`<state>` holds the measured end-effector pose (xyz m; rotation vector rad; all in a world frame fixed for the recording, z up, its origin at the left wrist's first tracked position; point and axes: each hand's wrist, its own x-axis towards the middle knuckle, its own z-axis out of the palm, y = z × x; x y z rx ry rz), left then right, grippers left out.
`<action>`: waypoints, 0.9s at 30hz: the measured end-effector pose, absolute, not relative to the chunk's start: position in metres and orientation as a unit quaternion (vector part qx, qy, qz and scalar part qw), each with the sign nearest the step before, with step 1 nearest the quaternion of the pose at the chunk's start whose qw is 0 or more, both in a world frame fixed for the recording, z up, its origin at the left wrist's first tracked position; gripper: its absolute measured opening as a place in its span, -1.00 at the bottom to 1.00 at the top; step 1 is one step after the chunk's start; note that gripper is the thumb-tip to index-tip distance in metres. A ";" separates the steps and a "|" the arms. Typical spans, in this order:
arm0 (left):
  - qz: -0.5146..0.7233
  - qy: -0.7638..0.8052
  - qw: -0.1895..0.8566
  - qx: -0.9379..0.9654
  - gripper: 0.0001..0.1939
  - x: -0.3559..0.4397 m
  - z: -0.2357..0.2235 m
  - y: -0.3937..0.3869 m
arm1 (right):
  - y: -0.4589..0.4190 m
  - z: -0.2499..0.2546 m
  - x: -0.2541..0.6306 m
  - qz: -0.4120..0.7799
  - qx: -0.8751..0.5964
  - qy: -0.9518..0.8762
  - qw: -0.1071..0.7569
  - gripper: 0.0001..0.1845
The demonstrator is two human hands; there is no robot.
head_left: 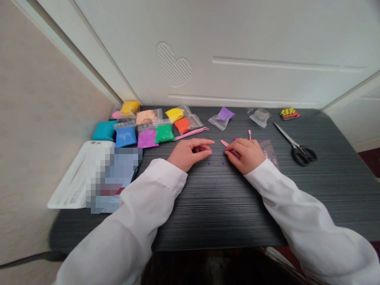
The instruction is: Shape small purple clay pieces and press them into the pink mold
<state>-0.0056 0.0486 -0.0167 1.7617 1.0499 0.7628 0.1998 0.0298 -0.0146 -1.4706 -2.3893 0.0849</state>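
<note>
My left hand [191, 152] is over the middle of the dark table, index finger stretched out. Its thumb and other fingers come together at a tiny purple bit of clay [211, 151]. My right hand [247, 155] has its fingers curled and closed round a pink modelling knife [224, 143], whose tip sticks out toward the left; the rest is mostly covered. Two small purple clay balls, one left [209, 163] and one right [223, 163], lie on the table between my hands. Another purple piece [235, 138] shows just behind my right hand.
Bags of coloured clay, including a green one [164, 133] and a purple one [225, 114], line the back. Pink tweezers [191, 134] lie behind my left hand. Scissors [297, 146] and a yellow-and-red piece [289, 114] are right. A white tray [74, 178] is left.
</note>
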 end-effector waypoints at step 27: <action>0.366 0.485 0.471 0.640 -0.76 -0.004 -0.015 0.050 | 0.024 -0.006 0.199 0.101 -0.499 -0.795 0.330 -0.86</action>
